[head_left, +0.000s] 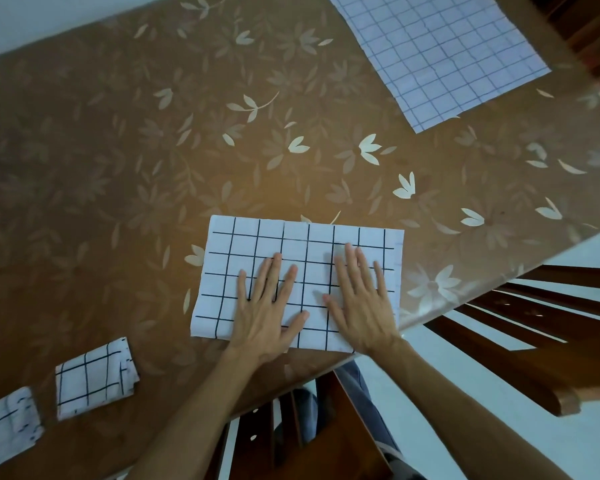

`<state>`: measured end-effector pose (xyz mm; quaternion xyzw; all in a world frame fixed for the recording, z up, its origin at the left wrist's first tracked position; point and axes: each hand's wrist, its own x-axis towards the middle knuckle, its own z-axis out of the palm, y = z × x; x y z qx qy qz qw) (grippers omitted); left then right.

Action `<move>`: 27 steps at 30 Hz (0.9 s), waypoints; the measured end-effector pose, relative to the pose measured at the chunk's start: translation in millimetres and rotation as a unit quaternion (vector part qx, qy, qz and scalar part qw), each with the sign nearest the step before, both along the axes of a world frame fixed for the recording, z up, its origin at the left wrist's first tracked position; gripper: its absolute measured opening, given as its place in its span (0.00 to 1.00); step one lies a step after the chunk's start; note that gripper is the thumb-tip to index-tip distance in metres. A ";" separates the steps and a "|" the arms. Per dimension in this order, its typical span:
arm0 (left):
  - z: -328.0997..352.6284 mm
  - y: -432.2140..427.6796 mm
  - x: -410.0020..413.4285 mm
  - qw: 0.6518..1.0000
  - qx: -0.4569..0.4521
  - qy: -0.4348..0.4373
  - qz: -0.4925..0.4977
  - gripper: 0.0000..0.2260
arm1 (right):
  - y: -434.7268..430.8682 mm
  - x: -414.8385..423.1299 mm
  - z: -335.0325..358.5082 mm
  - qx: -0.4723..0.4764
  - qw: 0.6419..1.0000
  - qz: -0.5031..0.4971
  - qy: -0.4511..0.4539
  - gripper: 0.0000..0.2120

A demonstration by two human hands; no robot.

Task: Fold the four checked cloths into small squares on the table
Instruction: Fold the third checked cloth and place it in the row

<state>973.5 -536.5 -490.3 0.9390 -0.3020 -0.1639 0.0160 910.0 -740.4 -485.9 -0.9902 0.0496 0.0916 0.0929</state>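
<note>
The half-folded checked cloth (243,244) lies at the near edge of the tabletop (136,150), its long axis running left to right across the person. Both hands press flat on it, fingers (274,271) straight and spread, grasping nothing: the left hand (267,306) near its middle, the right hand (361,299) nearer its right short edge. The next fold probably carries that edge leftward. 2 folded squares (90,379) sit lower left; 1 open cloth (440,53) lies far right.
</note>
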 end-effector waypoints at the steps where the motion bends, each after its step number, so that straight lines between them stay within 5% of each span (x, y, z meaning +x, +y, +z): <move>1: 0.0 -0.4 -0.5 1.000 -0.001 -0.003 0.001 0.36 | 13.8 -0.8 -0.8 0.007 1.000 0.015 -0.007 0.33; 19: 1.6 69.3 8.8 0.996 0.023 -0.038 0.074 0.41 | -29.5 -42.8 -2.5 -0.019 0.999 0.009 0.046 0.35; 27: 33.7 1.7 -28.3 0.977 -0.208 0.038 -0.032 0.23 | -48.3 -79.3 18.9 0.114 0.993 0.023 -0.023 0.28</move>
